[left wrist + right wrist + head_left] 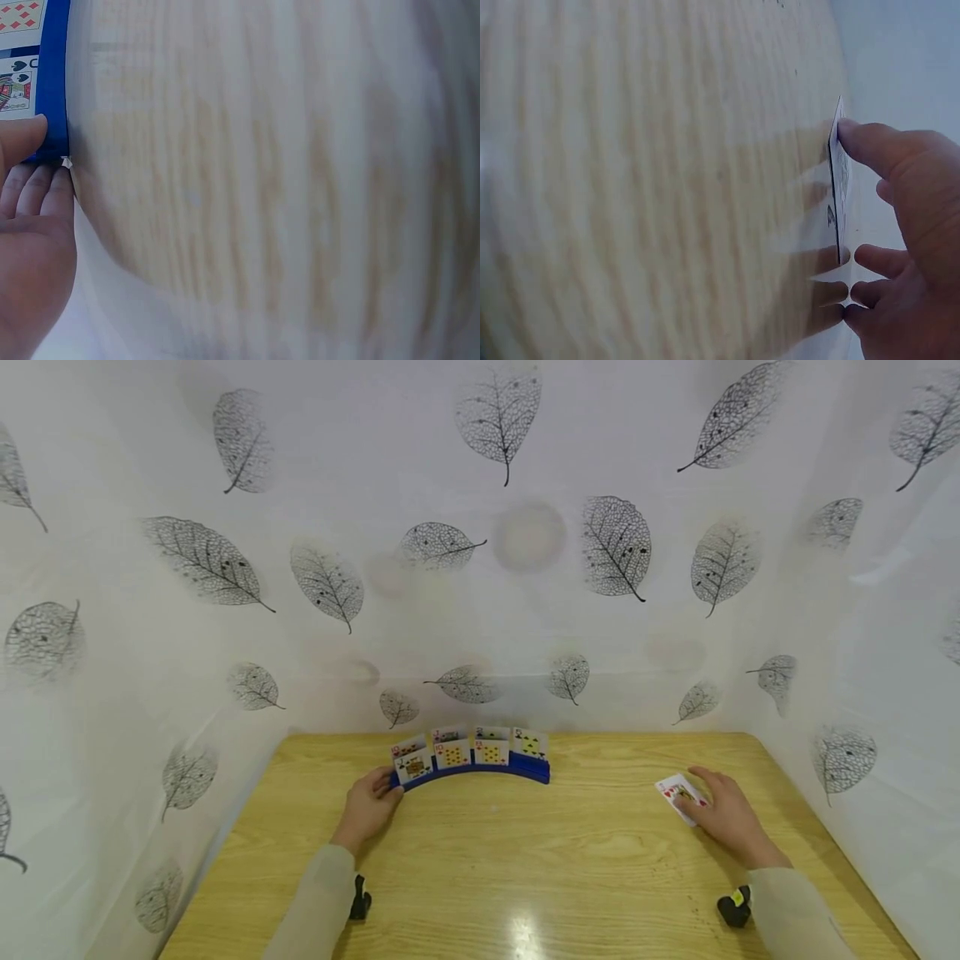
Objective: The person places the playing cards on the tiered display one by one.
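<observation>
A curved blue card holder (pixel 480 768) stands near the table's far edge with playing cards upright in two rows. In the front row I see a jack (pixel 414 766) and tens of diamonds. My left hand (pixel 369 806) grips the holder's left end, the thumb on its front and the other fingers behind or under it, as the left wrist view shows. Off to the right, my right hand (pixel 723 814) holds a face card (pixel 681 797) with red hearts, its thumb lying over the card's face. In the right wrist view the card (pixel 839 184) appears almost edge-on, close over the wood.
The yellow wood-grain table (pixel 540 852) is bordered at the back and sides by a white curtain (pixel 525 627) printed with dark leaves. Black devices sit by both wrists, the left one (pixel 361 897) and the right one (pixel 735 907) with a yellow mark.
</observation>
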{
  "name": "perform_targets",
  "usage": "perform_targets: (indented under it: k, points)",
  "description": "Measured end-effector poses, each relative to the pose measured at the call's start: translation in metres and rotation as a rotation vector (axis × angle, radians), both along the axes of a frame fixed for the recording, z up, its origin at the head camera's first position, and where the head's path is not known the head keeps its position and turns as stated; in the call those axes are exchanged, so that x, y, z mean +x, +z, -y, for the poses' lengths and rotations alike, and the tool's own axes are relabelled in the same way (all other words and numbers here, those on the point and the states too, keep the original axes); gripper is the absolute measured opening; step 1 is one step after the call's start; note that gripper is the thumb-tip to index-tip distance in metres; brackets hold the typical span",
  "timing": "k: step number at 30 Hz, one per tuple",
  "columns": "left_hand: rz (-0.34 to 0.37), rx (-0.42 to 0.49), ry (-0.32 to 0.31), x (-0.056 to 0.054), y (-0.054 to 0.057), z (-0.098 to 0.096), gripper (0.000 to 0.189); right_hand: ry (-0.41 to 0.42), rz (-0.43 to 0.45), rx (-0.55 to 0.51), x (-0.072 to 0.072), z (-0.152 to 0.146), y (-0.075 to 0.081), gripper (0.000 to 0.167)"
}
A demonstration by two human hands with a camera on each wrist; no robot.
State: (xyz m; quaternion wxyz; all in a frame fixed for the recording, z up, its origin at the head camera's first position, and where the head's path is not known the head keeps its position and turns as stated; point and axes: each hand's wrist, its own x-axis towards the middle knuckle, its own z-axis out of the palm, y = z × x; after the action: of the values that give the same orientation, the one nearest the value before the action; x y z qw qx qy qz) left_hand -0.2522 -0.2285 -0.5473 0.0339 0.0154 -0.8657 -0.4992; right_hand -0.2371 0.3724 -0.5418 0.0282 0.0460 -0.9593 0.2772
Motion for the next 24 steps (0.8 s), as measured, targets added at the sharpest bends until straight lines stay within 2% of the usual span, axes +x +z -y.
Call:
perform_targets:
  k: [11,24]
  points:
    - [-0.002,0.003,0.007,-0.0019,-0.0013,-0.0013,0.047,0.042,0.010,0.088,-0.0040,0.0004,-0.0025,0.072]
    - [0.025,0.008,0.005,-0.0008,-0.0011,-0.0004,0.049,0.033,0.052,0.039,-0.0053,-0.0008,-0.0043,0.078]
